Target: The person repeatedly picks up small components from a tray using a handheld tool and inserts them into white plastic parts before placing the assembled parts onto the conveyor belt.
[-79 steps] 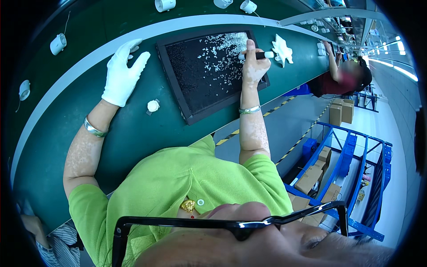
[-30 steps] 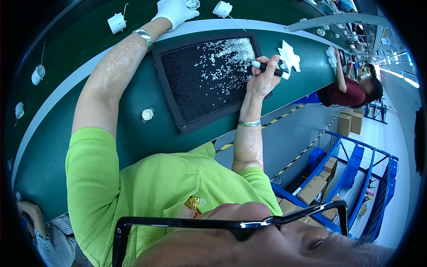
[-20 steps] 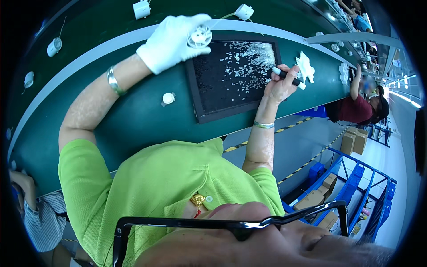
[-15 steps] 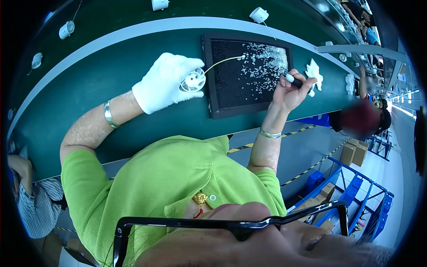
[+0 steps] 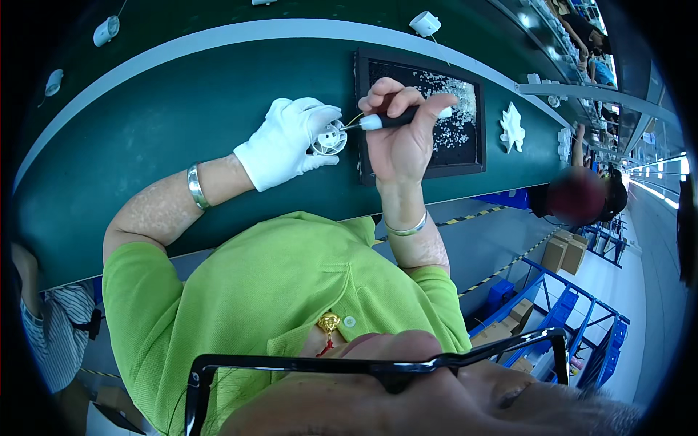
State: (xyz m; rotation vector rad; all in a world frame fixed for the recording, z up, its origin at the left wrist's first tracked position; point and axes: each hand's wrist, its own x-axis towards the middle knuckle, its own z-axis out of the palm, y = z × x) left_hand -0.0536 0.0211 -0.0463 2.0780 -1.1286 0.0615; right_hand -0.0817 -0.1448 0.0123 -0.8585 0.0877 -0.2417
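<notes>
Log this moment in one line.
left hand: gloved, holds white round part | right hand: bare, grips black-and-white tool, tip at part | dark tray: pale pieces inside

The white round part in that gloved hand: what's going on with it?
A person's gloved left hand holds the white round part over a green bench. The bare right hand grips a black-and-white pen-like tool, its thin tip at the part's edge; whether they touch is too small to tell. On the bench, partly behind the right hand, lies a black tray with small whitish bits.
</notes>
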